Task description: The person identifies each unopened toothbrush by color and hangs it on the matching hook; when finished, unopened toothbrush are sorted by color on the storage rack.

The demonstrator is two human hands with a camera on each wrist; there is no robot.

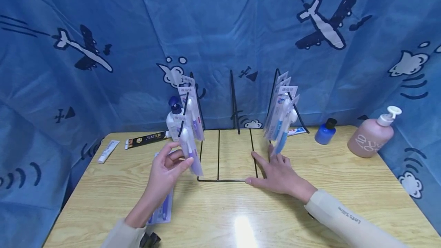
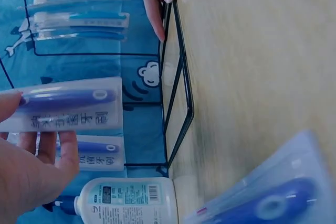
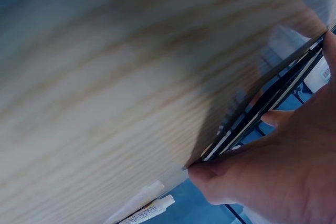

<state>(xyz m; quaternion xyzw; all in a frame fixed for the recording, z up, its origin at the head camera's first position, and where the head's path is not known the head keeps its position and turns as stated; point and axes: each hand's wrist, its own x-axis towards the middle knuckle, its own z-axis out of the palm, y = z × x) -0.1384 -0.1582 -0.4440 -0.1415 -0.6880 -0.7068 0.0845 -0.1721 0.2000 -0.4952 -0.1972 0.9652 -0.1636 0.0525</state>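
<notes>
My left hand (image 1: 165, 169) pinches the lower part of a purple toothbrush in a clear pack (image 1: 193, 160) between thumb and fingers. The pack stands upright at the front of the left hook of a black wire rack (image 1: 218, 156). In the left wrist view, this purple pack (image 2: 68, 106) lies across my fingers. Behind it hangs another purple toothbrush pack (image 1: 197, 125). My right hand (image 1: 280, 175) rests on the right side of the rack's base with fingers spread, thumb at the front bar. Above it hang several blue toothbrush packs (image 1: 282, 125) on the right hook.
More purple packs (image 1: 165, 209) lie on the table near my left forearm. At the back left are a white pump bottle (image 1: 171, 121), a black toothpaste tube (image 1: 146, 140) and a small white tube (image 1: 108, 151). A blue bottle (image 1: 325, 133) and pink pump bottle (image 1: 370, 137) stand right.
</notes>
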